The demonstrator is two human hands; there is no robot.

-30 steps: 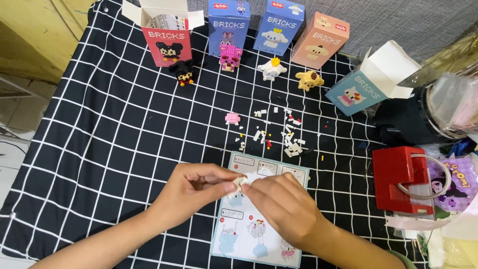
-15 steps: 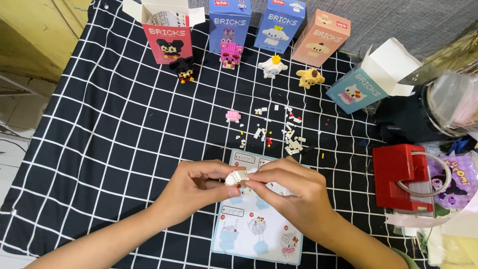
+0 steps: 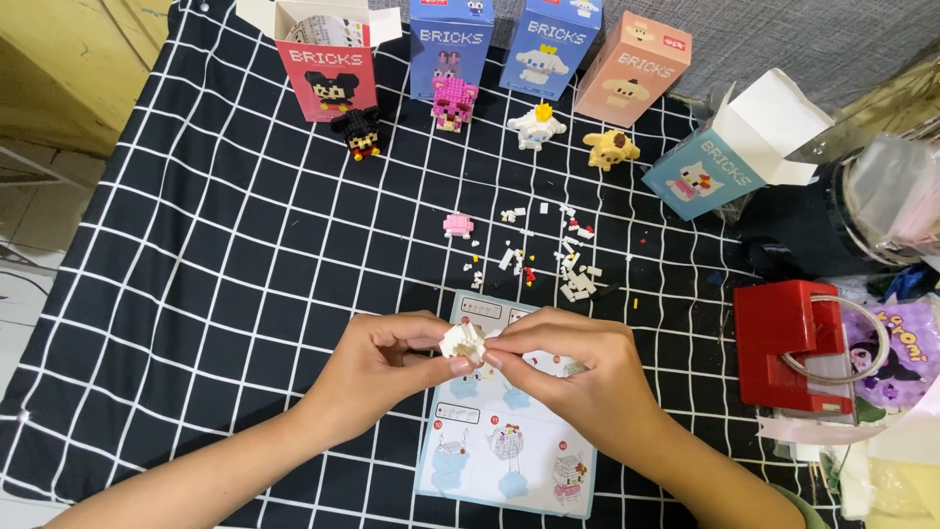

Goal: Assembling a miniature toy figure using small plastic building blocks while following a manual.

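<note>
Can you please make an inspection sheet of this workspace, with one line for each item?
Surface: black cloth with white grid, covering the table.
Job's things: small white brick assembly, held above the instruction sheet; loose small bricks lie beyond it.
Clutter: four finished brick figures before a row of boxes; open blue box; red box.
Grips: left hand and right hand both pinch the assembly.
Cables: nothing seen.
Surroundings: yellow furniture at the left; bags and packets at the right.
</note>
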